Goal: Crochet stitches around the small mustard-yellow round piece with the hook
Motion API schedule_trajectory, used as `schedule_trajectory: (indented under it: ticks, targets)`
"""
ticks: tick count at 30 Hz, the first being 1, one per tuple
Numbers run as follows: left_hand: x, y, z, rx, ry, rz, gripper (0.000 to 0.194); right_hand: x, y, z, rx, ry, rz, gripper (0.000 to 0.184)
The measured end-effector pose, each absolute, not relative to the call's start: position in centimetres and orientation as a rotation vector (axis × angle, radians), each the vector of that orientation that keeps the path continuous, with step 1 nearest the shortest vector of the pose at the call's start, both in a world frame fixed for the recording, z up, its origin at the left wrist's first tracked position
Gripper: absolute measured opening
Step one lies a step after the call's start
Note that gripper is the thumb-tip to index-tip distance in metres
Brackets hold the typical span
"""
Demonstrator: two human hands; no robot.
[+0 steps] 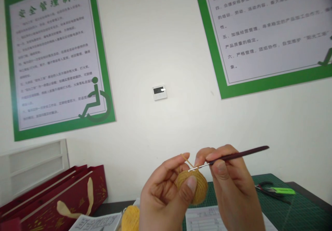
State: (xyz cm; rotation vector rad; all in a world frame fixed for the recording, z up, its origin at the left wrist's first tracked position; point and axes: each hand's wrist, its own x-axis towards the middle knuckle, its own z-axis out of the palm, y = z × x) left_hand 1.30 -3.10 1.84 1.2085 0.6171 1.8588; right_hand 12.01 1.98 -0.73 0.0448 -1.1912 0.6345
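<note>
My left hand [166, 193] pinches the round mustard crochet piece [193, 189], yarn strand [187, 160] held taut for even stitches; my right hand [230, 186] grips the crochet hook [240, 156] pencil-style, tip at its edge.

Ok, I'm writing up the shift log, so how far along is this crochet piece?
Done: rounds of yellow yarn already form a domed piece. In hand: the left hand pinches it while the right hand holds a dark-handled crochet hook at its edge, with a strand looped up. Left: a yellow yarn ball remains; the finished size isn't shown.
</note>
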Motion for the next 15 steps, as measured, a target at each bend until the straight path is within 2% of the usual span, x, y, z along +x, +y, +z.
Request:
schedule_trajectory:
  ticks: [10, 15]
  targets:
    - [1.2, -3.0, 1.8, 1.203, 0.597, 1.850, 0.032, 13.2, 1.9, -0.2, 0.099, -1.237, 0.642, 0.012]
    - [1.3, -3.0, 1.8, 1.183, 0.625, 1.867, 0.035, 13.6, 1.6, 0.1, 0.080, -1.310, 0.416, 0.010]
